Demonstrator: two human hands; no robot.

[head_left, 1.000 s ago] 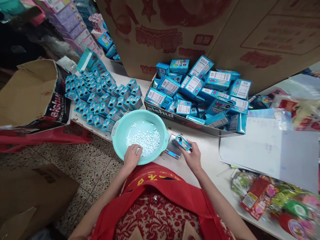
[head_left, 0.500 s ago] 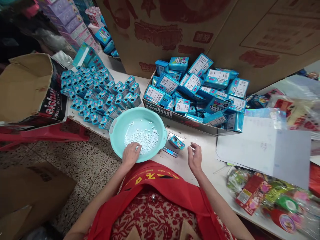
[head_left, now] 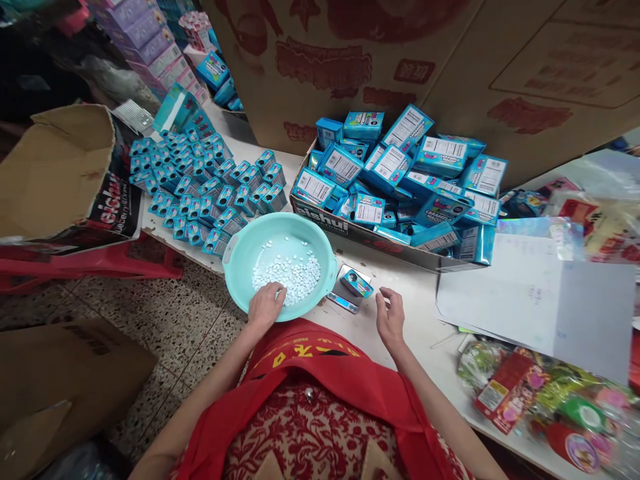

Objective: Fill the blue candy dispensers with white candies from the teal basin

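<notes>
The left hand curls over pale rounded pellets in the round plastic basin, grasp hidden; the rectangular blue box, held a second ago, rests on the flat scale, the right hand released beside it.

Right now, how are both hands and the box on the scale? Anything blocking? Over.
Left hand over basin's near edge, by white pieces. Right hand empty, open beside scale. Blue box on scale. Nothing between right hand and box.
</notes>
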